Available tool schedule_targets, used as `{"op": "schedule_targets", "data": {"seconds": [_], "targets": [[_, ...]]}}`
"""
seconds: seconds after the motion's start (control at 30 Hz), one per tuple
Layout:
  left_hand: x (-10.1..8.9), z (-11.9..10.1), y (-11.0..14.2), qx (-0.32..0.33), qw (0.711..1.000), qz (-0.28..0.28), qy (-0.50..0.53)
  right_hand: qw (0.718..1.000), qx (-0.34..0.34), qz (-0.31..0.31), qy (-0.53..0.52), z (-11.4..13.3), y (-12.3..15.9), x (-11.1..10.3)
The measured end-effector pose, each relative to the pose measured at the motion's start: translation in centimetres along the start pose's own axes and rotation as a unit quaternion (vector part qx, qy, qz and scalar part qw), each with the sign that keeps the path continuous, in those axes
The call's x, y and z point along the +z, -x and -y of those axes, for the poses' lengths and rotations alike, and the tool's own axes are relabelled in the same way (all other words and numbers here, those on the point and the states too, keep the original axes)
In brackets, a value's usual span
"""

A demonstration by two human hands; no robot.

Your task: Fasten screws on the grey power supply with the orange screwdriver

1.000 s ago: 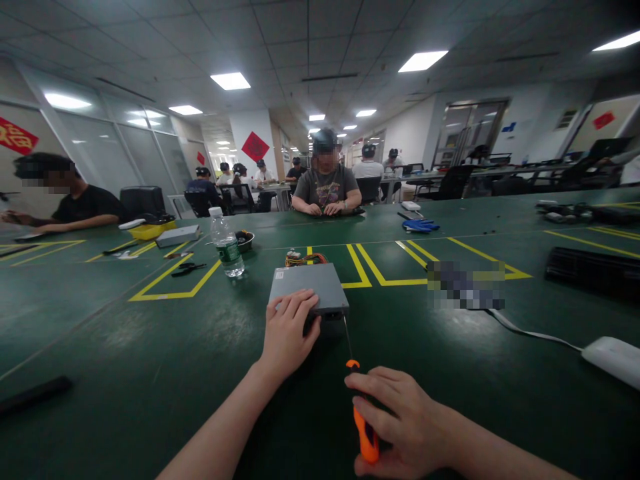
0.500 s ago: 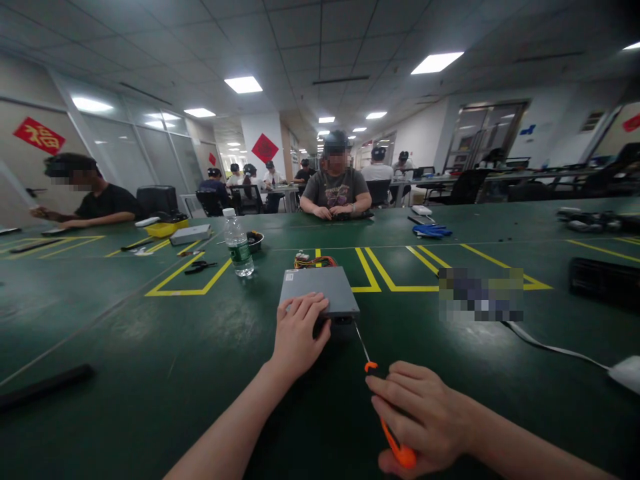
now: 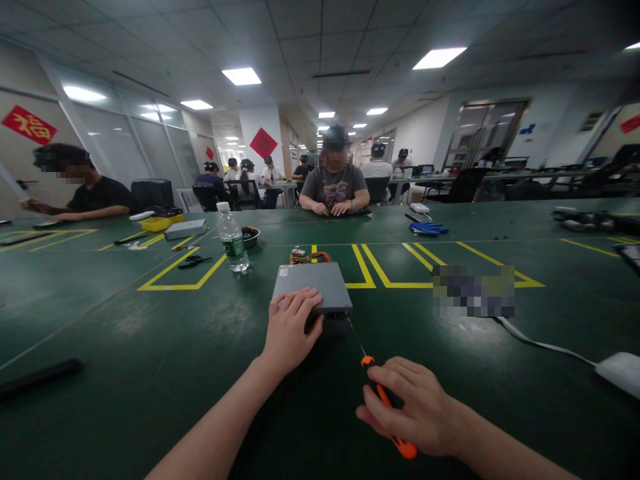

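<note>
A grey metal computer power supply [image 3: 330, 283] lies on the green table, its bundle of coloured wires [image 3: 310, 256] at the far side. My left hand [image 3: 293, 327] grips its near left part, fingers over the top and thumb against the front face. In my right hand [image 3: 413, 403] is an orange and black screwdriver [image 3: 368, 361], gripped by the handle. Its thin shaft slants up to the near right corner of the power supply, where the tip meets the front face. Whether a screw is under the tip is too small to tell.
A water bottle [image 3: 233, 240] stands left of the power supply, with a bowl [image 3: 250, 236] behind it. Farther right are blue gloves [image 3: 428, 228] and a white cable [image 3: 545, 343]. A black bar [image 3: 40, 379] lies at left. A person [image 3: 335, 180] sits opposite.
The view has shifted slightly, so most things appear a little further left. My right hand's fingers have changed position on the screwdriver handle. My left hand stays on the power supply.
</note>
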State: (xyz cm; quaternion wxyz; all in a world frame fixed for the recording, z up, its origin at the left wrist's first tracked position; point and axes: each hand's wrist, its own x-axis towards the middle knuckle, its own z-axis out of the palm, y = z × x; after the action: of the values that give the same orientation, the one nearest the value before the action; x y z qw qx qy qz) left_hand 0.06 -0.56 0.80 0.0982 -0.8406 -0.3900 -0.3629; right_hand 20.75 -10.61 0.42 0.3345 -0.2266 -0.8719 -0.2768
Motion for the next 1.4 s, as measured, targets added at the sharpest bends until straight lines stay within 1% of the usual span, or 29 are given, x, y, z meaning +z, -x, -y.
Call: {"op": "schedule_targets", "data": {"seconds": [0.23,0.37,0.5,0.73,0.83,0.93,1.0,1.1,1.3,1.4], "targets": [[0.0,0.0,0.0,0.001,1.0,0.004,0.0,0.999,0.013,0.028,-0.041,0.6,0.1,-0.4],[0.0,0.1,0.0,0.002,1.0,0.007,0.003,0.999,-0.017,0.028,-0.025,0.5,-0.1,-0.6],[0.1,0.1,0.1,0.003,1.0,0.007,0.001,0.998,-0.04,0.037,-0.029,0.8,-0.4,-0.6],[0.0,0.1,0.1,0.001,1.0,0.013,0.004,0.995,-0.018,0.054,-0.077,1.3,0.1,0.0],[-0.1,0.1,0.1,0.001,1.0,0.012,0.001,0.996,-0.017,0.052,-0.076,1.2,-0.1,0.2],[-0.1,0.1,0.1,0.001,1.0,0.009,-0.002,0.998,-0.017,0.041,-0.051,1.0,-0.5,0.1],[0.0,0.0,0.1,0.0,1.0,0.008,-0.002,0.998,-0.031,0.023,-0.042,1.0,-0.7,-0.1],[0.0,0.0,0.0,0.0,1.0,0.006,-0.001,0.997,-0.053,0.001,-0.059,1.0,-0.9,-0.1],[-0.1,-0.1,0.0,-0.005,1.0,0.005,0.003,0.995,-0.048,0.028,-0.078,1.1,-1.0,1.0],[0.0,-0.1,0.0,-0.004,1.0,0.004,0.004,0.996,-0.038,0.035,-0.079,1.0,-0.9,1.2]]}}
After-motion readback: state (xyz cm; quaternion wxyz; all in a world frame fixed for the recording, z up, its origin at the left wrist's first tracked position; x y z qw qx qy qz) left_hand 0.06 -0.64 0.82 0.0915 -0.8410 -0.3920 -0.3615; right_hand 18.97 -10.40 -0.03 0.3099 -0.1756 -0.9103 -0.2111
